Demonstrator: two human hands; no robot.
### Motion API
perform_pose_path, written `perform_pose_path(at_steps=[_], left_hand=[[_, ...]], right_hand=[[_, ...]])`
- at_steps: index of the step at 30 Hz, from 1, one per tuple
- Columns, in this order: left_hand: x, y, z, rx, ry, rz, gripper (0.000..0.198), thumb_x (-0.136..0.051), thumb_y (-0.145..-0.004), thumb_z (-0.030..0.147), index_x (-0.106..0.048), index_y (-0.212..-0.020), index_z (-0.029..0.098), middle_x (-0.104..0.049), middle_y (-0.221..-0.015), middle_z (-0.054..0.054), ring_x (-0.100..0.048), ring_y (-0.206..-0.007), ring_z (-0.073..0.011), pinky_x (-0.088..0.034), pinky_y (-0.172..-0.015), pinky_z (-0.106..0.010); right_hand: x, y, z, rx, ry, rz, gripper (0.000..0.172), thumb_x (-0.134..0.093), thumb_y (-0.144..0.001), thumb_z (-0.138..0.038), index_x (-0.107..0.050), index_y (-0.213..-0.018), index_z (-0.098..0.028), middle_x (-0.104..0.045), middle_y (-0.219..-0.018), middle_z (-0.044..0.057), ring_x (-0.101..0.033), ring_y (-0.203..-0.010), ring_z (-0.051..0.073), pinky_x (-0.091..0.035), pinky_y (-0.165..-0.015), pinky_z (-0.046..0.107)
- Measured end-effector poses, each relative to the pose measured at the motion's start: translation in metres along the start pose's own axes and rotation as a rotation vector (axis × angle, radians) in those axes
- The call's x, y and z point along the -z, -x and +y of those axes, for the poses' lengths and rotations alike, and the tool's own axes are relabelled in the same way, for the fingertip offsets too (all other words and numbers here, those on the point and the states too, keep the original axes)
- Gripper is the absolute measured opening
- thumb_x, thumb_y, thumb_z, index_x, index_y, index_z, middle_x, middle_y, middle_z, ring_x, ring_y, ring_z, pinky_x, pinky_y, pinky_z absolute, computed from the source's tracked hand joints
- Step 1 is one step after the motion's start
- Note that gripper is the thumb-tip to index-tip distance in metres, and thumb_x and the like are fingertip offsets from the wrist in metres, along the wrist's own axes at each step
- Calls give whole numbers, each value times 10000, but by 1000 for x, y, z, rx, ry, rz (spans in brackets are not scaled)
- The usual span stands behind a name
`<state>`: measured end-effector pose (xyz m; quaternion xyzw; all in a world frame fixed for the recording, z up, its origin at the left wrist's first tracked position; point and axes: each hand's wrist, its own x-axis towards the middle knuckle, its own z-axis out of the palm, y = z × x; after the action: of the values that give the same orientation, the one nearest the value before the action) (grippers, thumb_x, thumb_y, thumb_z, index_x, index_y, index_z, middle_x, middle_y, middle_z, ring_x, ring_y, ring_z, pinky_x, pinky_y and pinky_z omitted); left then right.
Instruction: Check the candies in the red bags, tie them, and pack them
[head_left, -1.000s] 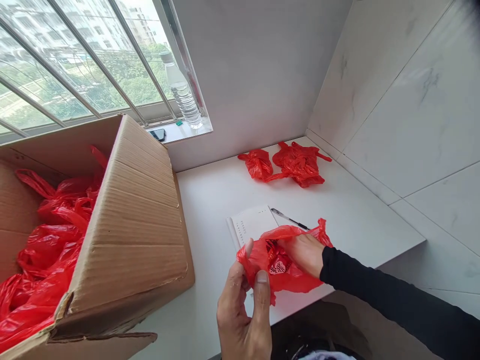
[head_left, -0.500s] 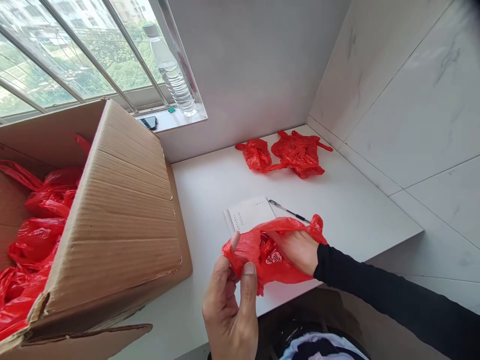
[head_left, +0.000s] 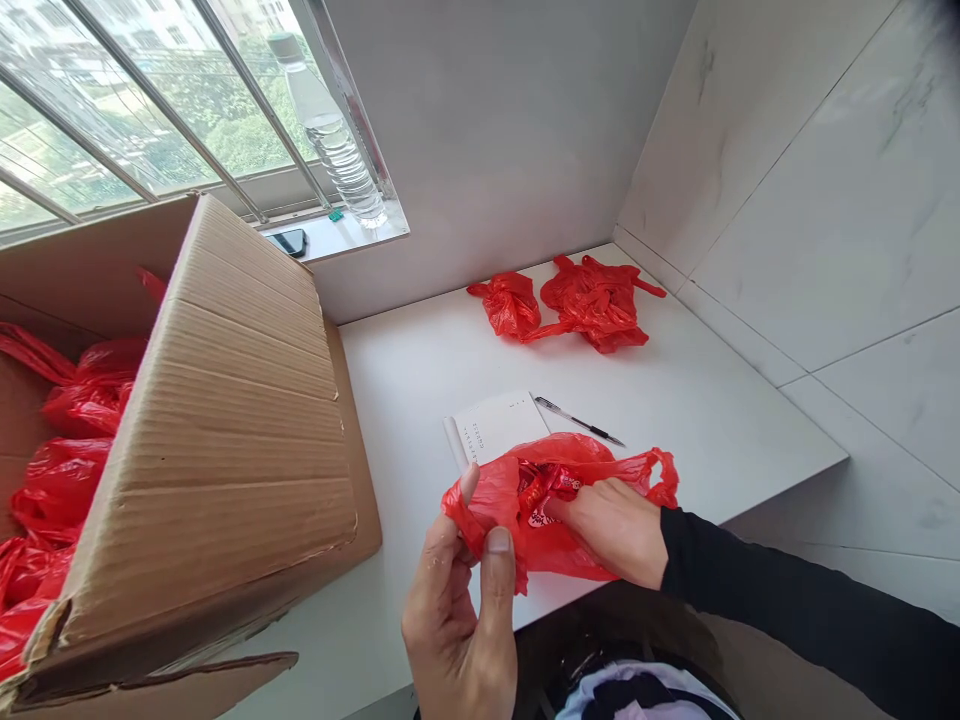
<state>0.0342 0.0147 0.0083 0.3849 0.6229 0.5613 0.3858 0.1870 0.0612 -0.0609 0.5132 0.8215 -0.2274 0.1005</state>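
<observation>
An opened red plastic bag (head_left: pixel 562 450) lies over the near edge of the table, its mouth facing up. My left hand (head_left: pixel 465 610) pinches the bag's left handle between thumb and fingers. Inside the bag are several small shiny red wrapped packets (head_left: pixel 531 487), some with pink labels and dark lettering. My right hand (head_left: pixel 615 525) reaches into the mouth from the right with curled fingers. Its thumb is against the packets, while its fingertips are hidden, so what they grip does not show. The bag's right handle loop stands up beside my right wrist.
A notebook (head_left: pixel 499 425) and a pen (head_left: pixel 577 420) lie behind the bag on the white table (head_left: pixel 420 380). Two red bags (head_left: pixel 596 300) sit farther back. At left stands a cardboard box (head_left: pixel 247 400) of red bags. A water bottle (head_left: pixel 337 150) and phone (head_left: pixel 289 242) rest on the windowsill.
My right hand has drawn back to the right, exposing more packets in the bag. The bag's right handle has spread outward. My left hand keeps its pinch in nearly the same place.
</observation>
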Motion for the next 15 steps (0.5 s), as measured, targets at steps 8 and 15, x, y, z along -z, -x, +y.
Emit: perform_pose_path(at_steps=[8, 15], left_hand=[[-2, 5, 0, 25, 26, -25, 422, -723, -871, 345, -683, -1284, 271, -767, -1072, -63, -703, -797, -181, -568, -578, -244], [4, 5, 3, -4, -35, -52, 345, -687, -897, 385, -724, -1223, 277, -740, -1018, -66, -658, -815, -187, -532, -617, -264]], right_hand=[[14, 5, 15, -45, 98, -20, 172, -533, -821, -40, -654, -838, -162, -687, -662, 68, -623, -574, 233, -331, -533, 309], [55, 59, 9, 109, -81, 273, 368, -343, -1028, -194, -597, -1287, -254, -733, -1019, 73, -704, -918, 236, -534, -775, 364]])
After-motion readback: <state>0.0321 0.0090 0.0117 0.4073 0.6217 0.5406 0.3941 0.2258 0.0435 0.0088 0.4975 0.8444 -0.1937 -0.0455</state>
